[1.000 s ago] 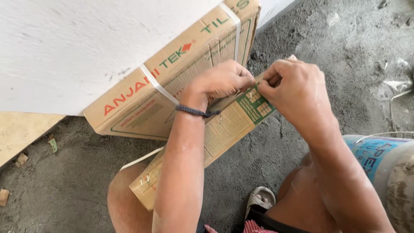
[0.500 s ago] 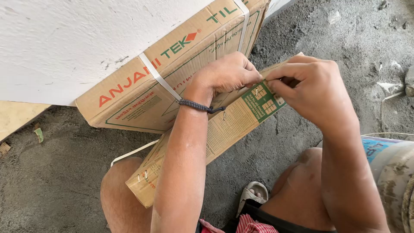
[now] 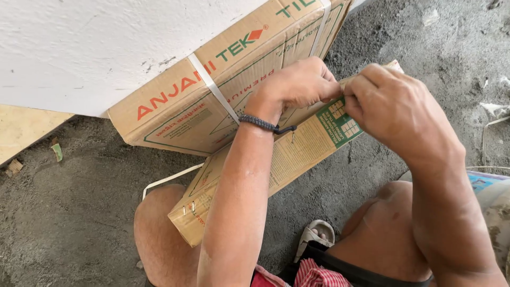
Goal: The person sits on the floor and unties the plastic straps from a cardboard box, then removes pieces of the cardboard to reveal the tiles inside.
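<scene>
Both arms are bare from the hands up, with no sleeves in view. The left hand point(image 3: 300, 85) has a dark braided cord bracelet point(image 3: 263, 125) around its wrist, with a short loose end sticking out to one side. The right hand point(image 3: 396, 109) wears nothing. Both knees are bare. At the waist there is dark shorts fabric point(image 3: 350, 271) and a red-and-white checked cloth point(image 3: 313, 276). A pale sandal point(image 3: 313, 236) with straps shows on one foot.

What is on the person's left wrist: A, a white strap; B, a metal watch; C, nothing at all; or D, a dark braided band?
D: a dark braided band circles the wrist just below the left hand, which rests on the cardboard box.
</scene>
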